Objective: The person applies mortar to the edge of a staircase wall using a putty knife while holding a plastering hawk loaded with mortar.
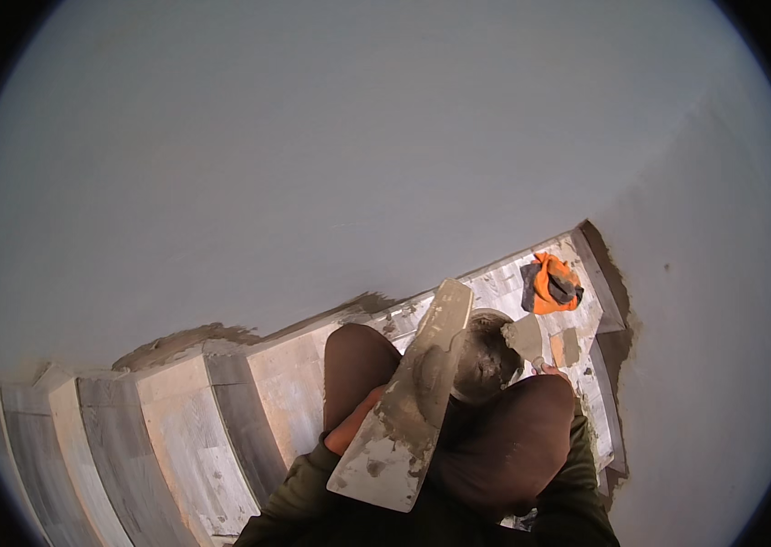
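A long plastering float (396, 438) lies tilted across my lap, its pale face smeared with grey mortar and a wet heap near the middle. My left hand (353, 421) grips it from below; most of the fingers are hidden behind the board. Beyond my knees stands a round bucket (486, 357) with grey mortar coating its inside. My right hand (547, 368), partly covered by my right knee, is closed on a trowel. The mortar-caked blade of this trowel (522, 337) is held at the bucket's right rim.
An orange and dark grey cloth or glove (555, 284) lies on the mortar-spotted landing (499, 290). A small tan and grey block (565, 348) sits beside the trowel. Stairs (189, 415) run off to the left. Grey plastered walls (349, 155) rise ahead and at right, with rough mortar along the skirting.
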Tool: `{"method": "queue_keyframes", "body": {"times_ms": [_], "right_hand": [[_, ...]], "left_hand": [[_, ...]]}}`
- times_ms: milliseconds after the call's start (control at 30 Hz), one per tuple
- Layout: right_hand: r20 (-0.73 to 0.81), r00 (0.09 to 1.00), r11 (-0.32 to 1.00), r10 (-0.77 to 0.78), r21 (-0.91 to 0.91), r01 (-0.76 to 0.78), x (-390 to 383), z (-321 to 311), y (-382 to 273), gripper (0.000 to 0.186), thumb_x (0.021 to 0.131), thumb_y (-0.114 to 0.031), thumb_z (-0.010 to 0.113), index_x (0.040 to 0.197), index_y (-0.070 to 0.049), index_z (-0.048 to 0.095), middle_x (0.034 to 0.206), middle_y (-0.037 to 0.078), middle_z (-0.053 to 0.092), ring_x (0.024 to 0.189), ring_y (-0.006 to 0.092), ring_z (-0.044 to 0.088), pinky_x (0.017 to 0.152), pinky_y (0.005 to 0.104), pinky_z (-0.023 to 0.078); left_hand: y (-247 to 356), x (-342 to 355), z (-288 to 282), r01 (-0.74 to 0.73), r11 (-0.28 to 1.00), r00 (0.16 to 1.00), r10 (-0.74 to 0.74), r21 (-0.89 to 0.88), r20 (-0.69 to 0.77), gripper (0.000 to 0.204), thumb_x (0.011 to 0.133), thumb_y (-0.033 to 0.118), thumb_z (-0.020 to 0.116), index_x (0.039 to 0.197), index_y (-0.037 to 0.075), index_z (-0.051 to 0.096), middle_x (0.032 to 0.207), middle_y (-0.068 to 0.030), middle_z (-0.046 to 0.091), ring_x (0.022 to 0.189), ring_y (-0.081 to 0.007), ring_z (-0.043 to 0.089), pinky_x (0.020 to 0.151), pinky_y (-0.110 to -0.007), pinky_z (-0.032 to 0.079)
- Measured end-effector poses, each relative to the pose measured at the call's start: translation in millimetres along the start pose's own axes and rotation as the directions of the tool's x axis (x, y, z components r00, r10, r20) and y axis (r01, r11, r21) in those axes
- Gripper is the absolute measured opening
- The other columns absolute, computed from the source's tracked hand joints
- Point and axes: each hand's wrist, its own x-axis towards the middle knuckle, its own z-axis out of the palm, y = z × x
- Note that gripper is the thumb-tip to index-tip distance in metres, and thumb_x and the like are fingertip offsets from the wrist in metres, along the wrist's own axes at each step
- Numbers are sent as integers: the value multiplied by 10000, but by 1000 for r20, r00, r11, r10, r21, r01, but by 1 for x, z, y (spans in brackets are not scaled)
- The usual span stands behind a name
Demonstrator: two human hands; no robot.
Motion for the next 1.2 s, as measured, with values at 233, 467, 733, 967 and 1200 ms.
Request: {"method": "queue_keyframes", "body": {"times_ms": [233, 467, 733, 967, 1200], "right_hand": [[6, 948, 932, -318, -183, 314, -48, 37, -13, 319, 872, -288, 535, 943, 14, 609, 607, 48, 562, 415, 103, 460, 363, 210, 343], [236, 701, 700, -672, -105, 706, -158, 146, -40, 381, 821, -298, 572, 950, 60, 566, 563, 75, 506, 406, 95, 412, 358, 207, 297], [350, 252, 51, -902, -494, 868, -200, 215, -24, 331, 775, -248, 698, 928, 38, 636, 706, 56, 563, 623, 119, 513, 557, 245, 422], [562, -175, -509, -809, -520, 686, -191, 223, -33, 343, 703, -138, 685, 1017, -10, 631, 732, 122, 580, 612, 235, 546, 557, 320, 421], [647, -164, -612, -745, -565, 553, -207, 203, -47, 421, 605, -92, 697, 1021, -44, 646, 731, 98, 552, 623, 249, 553, 547, 347, 432]], "left_hand": [[12, 25, 5, 71, 986, 997, -71, -150, 6, 418, 946, 175, 478, 1327, 33, 376, 1228, -47, 478, 1125, -114, 438, 954, -275, 390], [7, 48, -7, 57, 987, 990, -37, -147, 138, 414, 935, 166, 494, 1312, 32, 388, 1212, -48, 489, 1109, -116, 449, 941, -278, 399], [13, 50, -13, 104, 975, 991, -84, -197, 105, 408, 922, 156, 511, 1295, 30, 402, 1193, -50, 501, 1090, -118, 462, 927, -281, 409], [22, 52, -6, 92, 973, 996, -88, -211, 27, 403, 911, 147, 527, 1280, 28, 414, 1177, -51, 511, 1074, -120, 473, 914, -284, 417], [37, 55, 10, 64, 978, 996, -75, -200, -50, 399, 900, 138, 542, 1265, 26, 426, 1161, -52, 521, 1057, -121, 484, 902, -287, 426]]}}
